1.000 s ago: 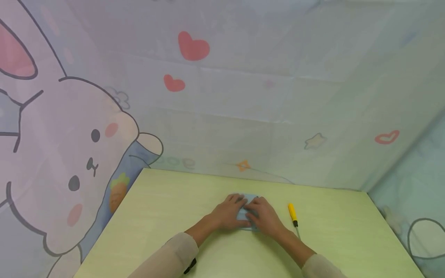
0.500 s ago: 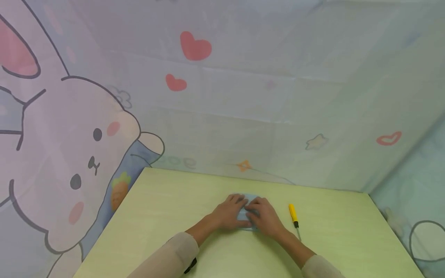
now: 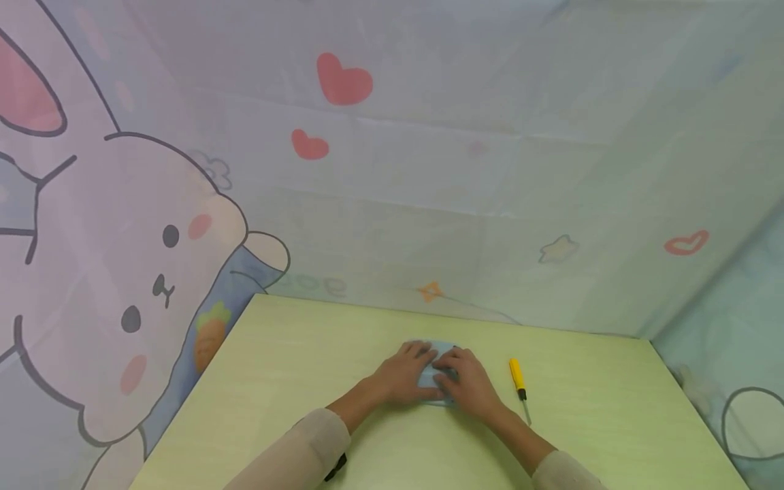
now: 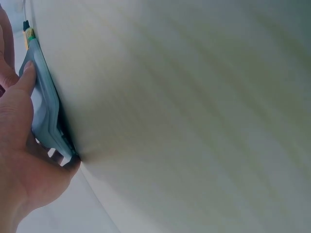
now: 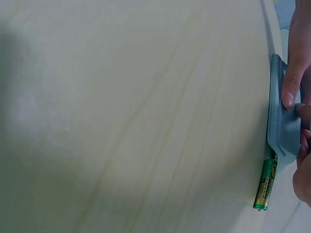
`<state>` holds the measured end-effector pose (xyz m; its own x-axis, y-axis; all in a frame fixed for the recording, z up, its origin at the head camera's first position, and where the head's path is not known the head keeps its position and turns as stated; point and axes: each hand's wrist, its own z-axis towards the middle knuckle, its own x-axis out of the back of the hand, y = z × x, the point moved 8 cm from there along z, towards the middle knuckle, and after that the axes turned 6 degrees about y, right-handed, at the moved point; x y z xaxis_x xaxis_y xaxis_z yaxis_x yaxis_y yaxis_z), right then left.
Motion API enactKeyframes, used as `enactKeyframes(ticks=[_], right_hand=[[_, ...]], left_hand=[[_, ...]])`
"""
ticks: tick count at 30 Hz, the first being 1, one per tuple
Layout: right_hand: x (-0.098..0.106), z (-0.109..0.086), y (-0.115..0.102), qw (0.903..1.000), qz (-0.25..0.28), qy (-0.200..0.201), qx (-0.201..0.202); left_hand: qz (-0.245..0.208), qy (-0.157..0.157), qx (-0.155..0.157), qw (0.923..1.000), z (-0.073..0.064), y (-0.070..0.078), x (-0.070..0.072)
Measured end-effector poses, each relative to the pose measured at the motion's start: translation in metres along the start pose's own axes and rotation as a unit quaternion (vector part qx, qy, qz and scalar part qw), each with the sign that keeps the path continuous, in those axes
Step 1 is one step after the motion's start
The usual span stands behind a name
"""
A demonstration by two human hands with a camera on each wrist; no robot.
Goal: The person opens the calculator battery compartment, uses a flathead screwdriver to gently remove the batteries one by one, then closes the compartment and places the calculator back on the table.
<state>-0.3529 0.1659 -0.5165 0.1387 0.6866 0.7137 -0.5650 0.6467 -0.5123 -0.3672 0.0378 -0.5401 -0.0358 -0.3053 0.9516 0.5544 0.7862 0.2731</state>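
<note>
A flat light-blue plastic case (image 3: 436, 400) with rounded corners lies on the pale yellow-green table under both hands. My left hand (image 3: 401, 378) grips its left side, the thumb along the near part and the fingers at the far part. From the right, my right hand (image 3: 468, 382) holds the case with bent fingers over its far right corner and the thumb near its middle. The right wrist view shows the left thumb (image 5: 289, 94) pressing on the case's face. A green cylindrical battery (image 5: 265, 185) lies on the table right beside the case; my right hand hides it in the head view.
To the right of the right hand lies a screwdriver (image 3: 518, 381) with a yellow handle, its shaft pointing toward the near side. A small black thing (image 3: 335, 468) shows beside the left sleeve. Behind the table (image 3: 612, 395) hangs a cloth (image 3: 404, 170) printed with a rabbit and hearts.
</note>
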Motion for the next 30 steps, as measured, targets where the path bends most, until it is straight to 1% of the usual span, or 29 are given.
enactKeyframes(ticks=[4,7,9,11,14,17,22,25,30], right_hand=[[0.001,-0.003,0.001,1.0000,0.008,0.000,-0.003],[0.003,-0.005,0.001,1.0000,0.007,0.005,0.005],[0.004,-0.005,-0.001,0.9996,-0.001,0.011,0.026],[0.004,-0.006,-0.005,0.9982,-0.017,0.014,0.055],[0.004,-0.007,-0.011,0.9936,-0.047,0.009,0.102],[0.003,-0.008,-0.014,0.9904,-0.068,-0.010,0.120],[0.006,-0.008,-0.013,0.9901,-0.073,-0.033,0.116],[0.009,-0.007,-0.015,0.9904,-0.069,-0.042,0.112],[0.016,-0.006,-0.019,0.9906,-0.063,-0.079,0.093]], left_hand=[[0.005,-0.002,-0.004,1.0000,0.001,0.001,-0.002],[0.010,-0.005,-0.008,0.9999,0.002,0.003,-0.003],[0.012,-0.003,-0.011,0.9999,0.003,0.004,-0.002],[0.018,-0.003,-0.013,0.9998,0.003,0.005,-0.001],[0.024,0.003,-0.017,0.9996,0.002,0.007,0.000],[0.029,0.010,-0.024,0.9992,0.001,0.010,0.001],[0.033,0.011,-0.033,0.9988,0.001,0.014,0.004],[0.027,0.001,-0.033,0.9991,0.001,0.012,0.007],[-0.001,-0.018,-0.034,0.9993,-0.002,0.011,0.017]])
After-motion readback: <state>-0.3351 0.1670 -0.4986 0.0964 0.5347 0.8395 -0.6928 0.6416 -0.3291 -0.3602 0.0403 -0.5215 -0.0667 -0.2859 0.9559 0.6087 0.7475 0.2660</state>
